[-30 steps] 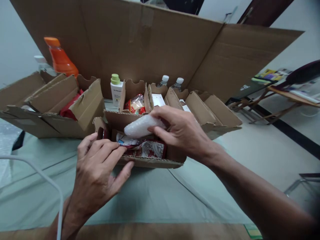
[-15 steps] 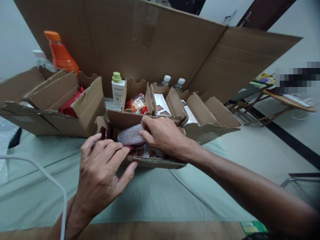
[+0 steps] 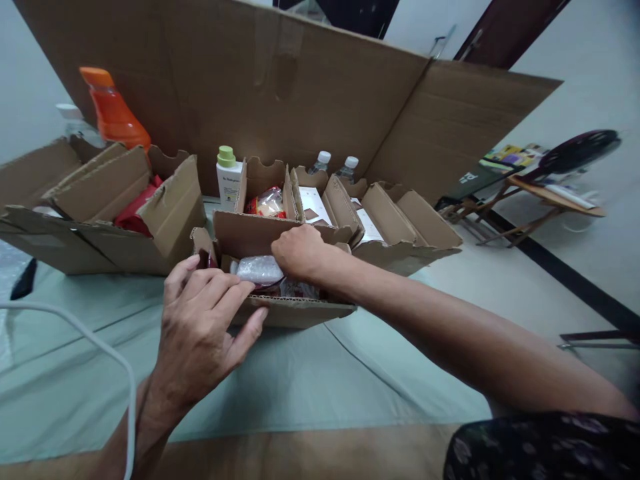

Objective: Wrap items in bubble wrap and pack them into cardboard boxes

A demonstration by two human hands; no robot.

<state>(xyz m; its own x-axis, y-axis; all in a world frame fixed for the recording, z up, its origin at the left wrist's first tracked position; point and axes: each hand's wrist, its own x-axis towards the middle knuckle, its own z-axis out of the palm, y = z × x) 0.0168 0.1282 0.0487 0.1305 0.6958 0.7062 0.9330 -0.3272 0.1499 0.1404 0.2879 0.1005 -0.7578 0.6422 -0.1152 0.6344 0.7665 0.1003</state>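
Note:
A small open cardboard box (image 3: pixel 295 312) sits on the pale green cloth in front of me. My right hand (image 3: pixel 299 253) reaches down into it, fingers curled out of sight inside, pressing on a bubble-wrapped bundle (image 3: pixel 259 269) that lies on red printed packets (image 3: pixel 300 289). My left hand (image 3: pixel 203 320) grips the box's near left wall, fingers over the rim and thumb against the outside.
Behind stand more open cardboard boxes (image 3: pixel 400 227) with packets and cards, a white bottle with a green cap (image 3: pixel 228 177), two clear water bottles (image 3: pixel 320 161), and an orange bottle (image 3: pixel 113 110). A tall cardboard sheet (image 3: pixel 300 87) walls the back. A white cable (image 3: pixel 100 360) crosses at left.
My right hand has lowered the bubble-wrapped bundle from above the box down into it. The left hand has stayed on the box's wall.

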